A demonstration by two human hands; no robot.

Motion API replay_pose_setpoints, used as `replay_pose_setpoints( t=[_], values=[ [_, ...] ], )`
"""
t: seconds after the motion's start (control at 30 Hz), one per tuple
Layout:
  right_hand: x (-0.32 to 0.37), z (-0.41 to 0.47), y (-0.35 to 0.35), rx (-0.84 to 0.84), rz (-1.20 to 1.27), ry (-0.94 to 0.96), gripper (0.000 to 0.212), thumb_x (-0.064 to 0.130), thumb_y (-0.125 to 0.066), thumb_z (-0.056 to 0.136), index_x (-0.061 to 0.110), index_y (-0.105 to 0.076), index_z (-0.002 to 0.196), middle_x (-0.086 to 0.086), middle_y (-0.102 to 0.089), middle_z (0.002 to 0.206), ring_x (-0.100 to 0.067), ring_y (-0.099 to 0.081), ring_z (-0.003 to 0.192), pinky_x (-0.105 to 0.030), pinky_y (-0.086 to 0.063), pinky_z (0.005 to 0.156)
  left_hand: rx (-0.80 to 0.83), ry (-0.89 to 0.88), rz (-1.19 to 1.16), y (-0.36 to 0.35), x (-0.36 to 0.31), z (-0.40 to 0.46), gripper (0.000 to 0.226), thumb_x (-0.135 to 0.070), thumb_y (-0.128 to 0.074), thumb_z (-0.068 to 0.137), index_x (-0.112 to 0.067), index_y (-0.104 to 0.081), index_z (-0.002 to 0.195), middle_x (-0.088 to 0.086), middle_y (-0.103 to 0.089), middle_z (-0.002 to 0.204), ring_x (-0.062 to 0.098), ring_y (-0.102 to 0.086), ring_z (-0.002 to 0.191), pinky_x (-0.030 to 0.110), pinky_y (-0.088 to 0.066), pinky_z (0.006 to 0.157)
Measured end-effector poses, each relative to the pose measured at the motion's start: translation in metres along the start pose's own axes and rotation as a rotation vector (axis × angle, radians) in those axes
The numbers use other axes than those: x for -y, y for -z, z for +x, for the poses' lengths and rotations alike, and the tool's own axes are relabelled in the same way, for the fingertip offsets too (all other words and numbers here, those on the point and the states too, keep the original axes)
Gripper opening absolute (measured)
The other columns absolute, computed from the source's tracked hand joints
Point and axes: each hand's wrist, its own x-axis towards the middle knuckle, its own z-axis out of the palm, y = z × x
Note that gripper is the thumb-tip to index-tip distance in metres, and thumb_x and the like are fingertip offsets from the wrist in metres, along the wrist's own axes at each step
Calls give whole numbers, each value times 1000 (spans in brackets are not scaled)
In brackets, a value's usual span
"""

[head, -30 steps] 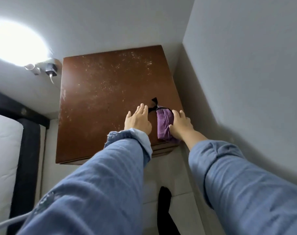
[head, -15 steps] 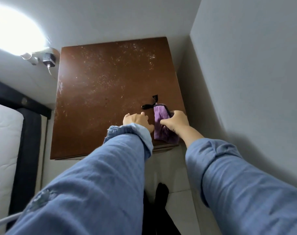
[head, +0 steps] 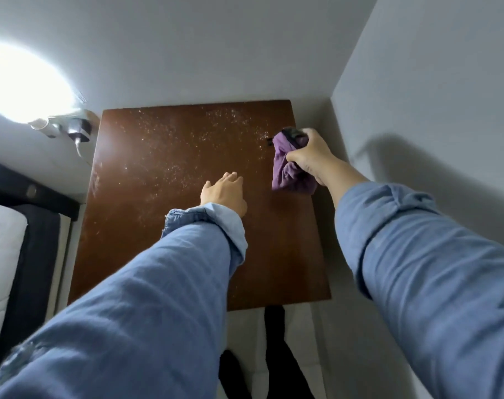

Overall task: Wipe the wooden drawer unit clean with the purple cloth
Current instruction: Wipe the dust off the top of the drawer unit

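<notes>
The right hand [head: 309, 155] was closed in a fist around the purple cloth [head: 289, 172], knuckles turned toward the left, with the bunched fabric hanging below the grip over the right side of the wooden drawer unit [head: 170, 174]; whether the cloth's lower edge touched the wood could not be told. A small dark item [head: 293, 133] showed at the top of the fist against the cloth, too blurred to identify. The right arm reached forward and up from the lower right in a blue sleeve [head: 417, 254], wrist bare below the rolled cuff. The left hand [head: 224, 194] lay palm-down over the middle of the unit's top, fingers extended and close together, thumb out to the left, holding nothing; it could not be told if the palm rested on the surface or hung just above it. Its forearm came in from the lower left, the cuff folded back at the wrist. Pale specks of dust were scattered across the far half of the brown top. A charger [head: 79, 131] was plugged into the wall left of the unit, beside a bright lamp glare [head: 17, 82].
</notes>
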Motion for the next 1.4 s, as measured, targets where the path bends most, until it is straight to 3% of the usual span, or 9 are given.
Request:
replay_pose_setpoints(
  t=[0.13, 0.23, 0.4, 0.53, 0.67, 0.77, 1.0, 1.23, 1.4],
  values=[
    [30, 64, 5, -134, -261, 213, 56, 10, -63, 79, 17, -47, 132, -8, -59, 128, -26, -56, 118, -28, -44, 93, 121, 19, 70, 10, 8, 36, 99, -49, -66, 84, -10, -8, 154, 4, 2, 163, 17, -2, 150, 45, -8, 121],
    [39, 119, -2, -180, -400, 373, 51, 6, -62, 81, 19, -51, 129, -8, -63, 121, -28, -60, 109, -28, -47, 83, 205, 53, 117, 2, 13, 57, 117, -55, -74, 73, -10, -1, 154, 4, 9, 163, 17, 0, 150, 43, -6, 121],
    [45, 181, -27, -278, -543, 483, 52, -4, -51, 80, 20, -53, 126, -5, -63, 121, -29, -58, 111, -34, -46, 87, 179, 65, 167, -7, 7, 71, 118, -51, -75, 73, -9, 1, 153, 6, 13, 162, 18, 1, 150, 45, -3, 121],
    [30, 199, -61, -140, -669, 519, 53, 0, -52, 81, 16, -53, 131, -8, -57, 131, -31, -49, 122, -38, -41, 99, 172, 73, 144, -8, 12, 74, 120, -52, -76, 72, -9, 1, 153, 6, 14, 162, 18, 2, 150, 45, -1, 120],
    [22, 210, -71, -36, -761, 464, 52, 10, -51, 82, 23, -52, 132, -4, -45, 137, -32, -37, 128, -44, -34, 105, 170, 73, 125, -11, 16, 73, 121, -52, -76, 71, -11, 2, 154, 4, 15, 162, 16, 3, 150, 46, 0, 120],
    [25, 213, -65, 67, -708, 421, 52, 12, -47, 82, 27, -54, 131, 0, -48, 139, -32, -43, 127, -40, -37, 108, 162, 77, 122, -11, 20, 76, 122, -52, -77, 70, -12, 2, 154, 3, 15, 162, 16, 3, 150, 46, 0, 119],
    [-38, 82, -61, 118, -640, 403, 46, 12, -53, 83, 30, -60, 124, 3, -55, 129, -32, -46, 113, -38, -39, 94, 180, 70, 128, -12, 22, 79, 123, -54, -78, 68, -12, -1, 154, 2, 11, 162, 16, 1, 150, 49, -1, 119],
    [-76, -15, -43, 293, -634, 288, 41, 16, -55, 86, 33, -61, 122, 5, -56, 123, -26, -46, 112, -39, -38, 94, 149, 38, 123, -12, 23, 77, 109, -45, -76, 76, -11, -6, 153, 2, 5, 163, 17, -2, 150, 52, -3, 119],
    [-57, -30, -30, 579, -511, -22, 30, 9, -55, 81, 37, -66, 84, -4, -68, 102, -26, -61, 96, -39, -52, 82, 145, -15, 177, -4, 22, 65, 111, -54, -71, 77, -7, -5, 153, 9, 4, 163, 21, -5, 150, 48, -5, 120]
  ],
)
